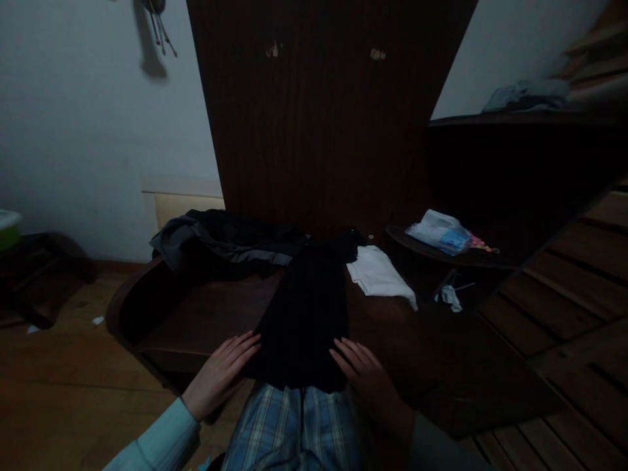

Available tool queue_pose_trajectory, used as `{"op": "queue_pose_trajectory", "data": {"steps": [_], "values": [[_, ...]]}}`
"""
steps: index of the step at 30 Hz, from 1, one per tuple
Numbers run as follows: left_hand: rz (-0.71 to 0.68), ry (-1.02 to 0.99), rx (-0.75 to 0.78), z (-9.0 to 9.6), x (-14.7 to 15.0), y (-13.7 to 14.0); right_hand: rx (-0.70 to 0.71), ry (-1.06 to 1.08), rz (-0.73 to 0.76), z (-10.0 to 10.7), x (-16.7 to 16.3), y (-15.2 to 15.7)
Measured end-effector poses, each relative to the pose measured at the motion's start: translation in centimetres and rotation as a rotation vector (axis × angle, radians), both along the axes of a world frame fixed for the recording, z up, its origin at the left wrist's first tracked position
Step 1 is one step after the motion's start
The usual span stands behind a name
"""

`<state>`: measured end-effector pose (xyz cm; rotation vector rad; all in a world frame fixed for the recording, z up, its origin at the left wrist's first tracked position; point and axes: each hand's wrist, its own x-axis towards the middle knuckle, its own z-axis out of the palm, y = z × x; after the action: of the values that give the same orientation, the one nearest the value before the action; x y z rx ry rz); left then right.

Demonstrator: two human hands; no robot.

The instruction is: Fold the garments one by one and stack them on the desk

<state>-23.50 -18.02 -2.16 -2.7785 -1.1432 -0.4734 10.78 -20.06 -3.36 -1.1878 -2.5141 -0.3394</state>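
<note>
A black cloth garment (309,307) lies spread lengthwise over the dark wooden desk, its near end reaching my lap in blue plaid. My left hand (223,366) rests at the garment's left edge, fingers stretched out and touching the fabric. On the opposite edge lies my right hand (360,373), also with its fingers extended against the cloth. Whether the thumbs are tucked under the fabric is hidden. A folded white cloth (380,273) sits just right of the garment's far end. Dark grey and black clothes (220,239) are heaped at the far left.
A tall dark wooden panel (324,131) stands behind the desk (206,317). On the right, a curved shelf (490,260) bears a plastic package (439,232). A black stool (34,261) with a green container (8,230) stands at the left wall.
</note>
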Motion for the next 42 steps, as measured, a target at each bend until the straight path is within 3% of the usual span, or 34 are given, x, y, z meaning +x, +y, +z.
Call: {"op": "queue_pose_trajectory", "data": {"steps": [3, 11, 13, 16, 19, 23, 27, 30, 33, 36, 39, 42], "values": [[-0.021, -0.019, -0.015, 0.1, -0.2, 0.1, -0.006, 0.056, 0.013, 0.0, -0.6, -0.3], [-0.037, -0.102, -0.086, 1.1, -0.2, -0.3, -0.033, 0.206, 0.265, -1.3, -0.2, -0.8], [-0.039, -0.143, -0.155, 2.1, 0.0, -0.5, -0.097, 0.322, 0.251, -0.7, -0.4, -1.0], [-0.051, -0.258, -0.301, 4.5, 0.9, 0.0, -0.309, 0.556, 0.154, 1.3, -0.7, -0.7], [-0.044, -0.430, -0.459, 7.5, 3.0, 2.6, -0.535, 0.809, -0.043, 3.8, -0.9, 1.3], [-0.020, -0.715, -0.733, 9.9, 7.0, 9.2, -0.756, 1.218, -0.158, 6.5, -0.4, 6.5], [0.134, -1.117, -0.945, 9.4, 10.3, 15.0, -0.811, 1.369, -0.331, 7.1, 0.8, 11.8], [0.185, -1.173, -1.078, 7.2, 11.1, 16.9, -0.832, 1.361, -0.449, 6.0, 1.6, 14.2], [0.254, -1.112, -1.004, 4.6, 10.8, 17.5, -0.774, 1.288, -0.490, 4.6, 1.9, 15.3], [0.267, -1.043, -0.772, 2.9, 10.7, 17.9, -0.612, 1.225, -0.477, 3.6, 1.6, 15.7], [0.186, -1.001, -0.515, 2.8, 11.2, 18.6, -0.415, 1.229, -0.461, 3.3, 1.3, 16.2], [0.146, -1.013, -0.385, 3.3, 12.0, 19.2, -0.292, 1.167, -0.528, 3.5, 1.3, 16.8]]}}
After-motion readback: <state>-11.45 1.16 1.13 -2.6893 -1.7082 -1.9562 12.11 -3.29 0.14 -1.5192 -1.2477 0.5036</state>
